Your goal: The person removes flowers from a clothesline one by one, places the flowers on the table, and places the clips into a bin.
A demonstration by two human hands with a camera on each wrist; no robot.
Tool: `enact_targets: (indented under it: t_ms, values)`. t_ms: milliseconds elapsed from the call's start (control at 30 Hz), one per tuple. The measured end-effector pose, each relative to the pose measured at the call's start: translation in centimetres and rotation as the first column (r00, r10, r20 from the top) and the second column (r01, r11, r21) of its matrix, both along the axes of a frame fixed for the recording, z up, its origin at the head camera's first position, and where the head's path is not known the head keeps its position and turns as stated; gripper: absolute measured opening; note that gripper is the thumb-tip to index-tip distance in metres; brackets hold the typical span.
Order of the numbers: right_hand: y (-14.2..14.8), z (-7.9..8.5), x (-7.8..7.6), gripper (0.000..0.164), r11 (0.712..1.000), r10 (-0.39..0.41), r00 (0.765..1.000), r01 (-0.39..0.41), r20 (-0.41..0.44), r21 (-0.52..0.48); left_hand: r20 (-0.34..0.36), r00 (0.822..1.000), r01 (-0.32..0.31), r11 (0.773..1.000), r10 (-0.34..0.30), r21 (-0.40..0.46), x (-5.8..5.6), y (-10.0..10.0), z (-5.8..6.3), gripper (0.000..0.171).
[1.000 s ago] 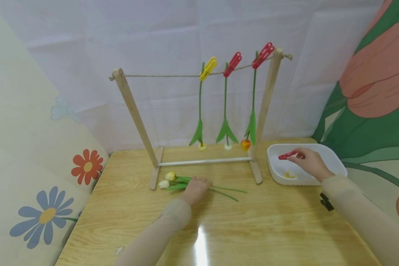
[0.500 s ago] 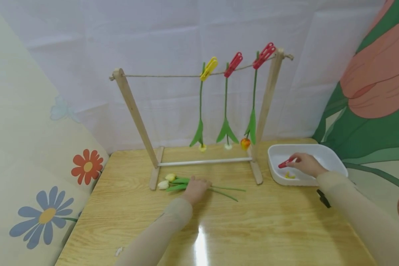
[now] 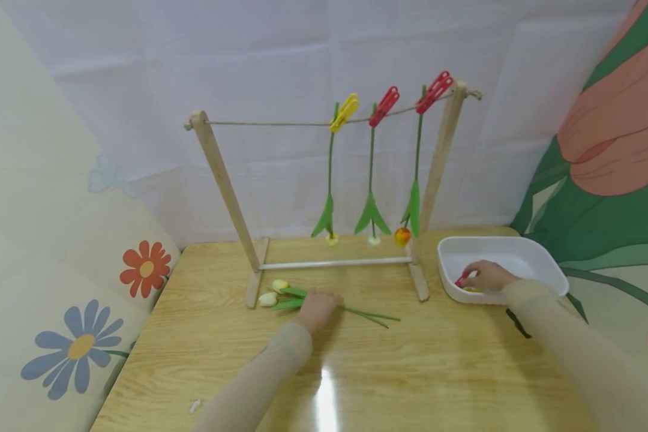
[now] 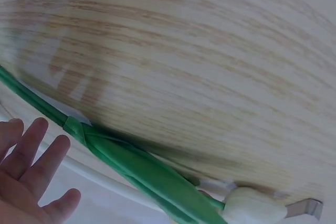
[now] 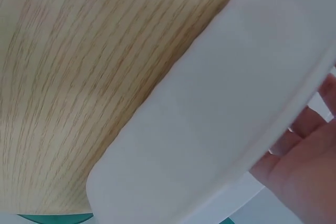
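In the head view two tulips, a yellow tulip (image 3: 279, 286) and a white tulip (image 3: 267, 299), lie on the table with stems to the right. My left hand (image 3: 318, 309) rests over their stems; the left wrist view has relaxed, spread fingers (image 4: 50, 163) beside the green stems (image 4: 39, 103), the thumb out of sight. Inside the white basin (image 3: 537, 259), my right hand (image 3: 488, 277) pinches a red clothespin (image 3: 461, 280) low near a yellow clothespin (image 3: 472, 290). The basin wall (image 5: 199, 114) hides the fingertips and clothespin in the right wrist view.
Behind the tulips stands a wooden rack (image 3: 221, 180) with a cord (image 3: 270, 124). Three tulips hang head down from it, held by a yellow clothespin (image 3: 344, 113) and two red ones. A white rod (image 3: 335, 263) joins the rack's feet.
My right hand has lowered the red clothespin into the basin, toward the yellow one. The left hand stays in place, while the tulip stems under it have drawn closer together.
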State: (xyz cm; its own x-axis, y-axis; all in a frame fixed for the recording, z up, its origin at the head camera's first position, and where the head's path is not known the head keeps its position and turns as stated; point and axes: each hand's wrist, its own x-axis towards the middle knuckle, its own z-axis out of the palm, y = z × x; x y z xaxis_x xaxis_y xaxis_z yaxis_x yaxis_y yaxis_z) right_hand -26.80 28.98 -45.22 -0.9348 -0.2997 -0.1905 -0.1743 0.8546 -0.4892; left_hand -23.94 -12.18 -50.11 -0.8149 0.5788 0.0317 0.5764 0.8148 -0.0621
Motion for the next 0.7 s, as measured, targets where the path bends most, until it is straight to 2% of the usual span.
enact_targets:
  t_ms: [200,433,567,700]
  values:
    - [0.2,-0.9,-0.3,0.031,0.996,0.018,1.000,-0.018,0.001,0.085,-0.020,0.999,-0.040,0.999,0.041,0.032,0.4,-0.5,0.7,0.037]
    - [0.6,-0.7,-0.2,0.044,0.988,-0.053,0.998,0.048,0.030,0.146,-0.005,0.999,-0.034,0.994,0.035,0.107,0.4,-1.1,2.1,0.038]
    - [0.8,0.2,0.3,0.045,0.984,-0.056,0.998,0.061,-0.037,0.167,-0.015,0.999,-0.033,0.983,0.037,0.178,0.6,-1.7,2.9,0.033]
    - [0.6,1.5,0.9,0.043,0.989,-0.029,0.991,0.048,-0.133,0.140,-0.036,0.998,-0.035,0.957,0.047,0.289,0.9,-2.4,3.9,0.027]
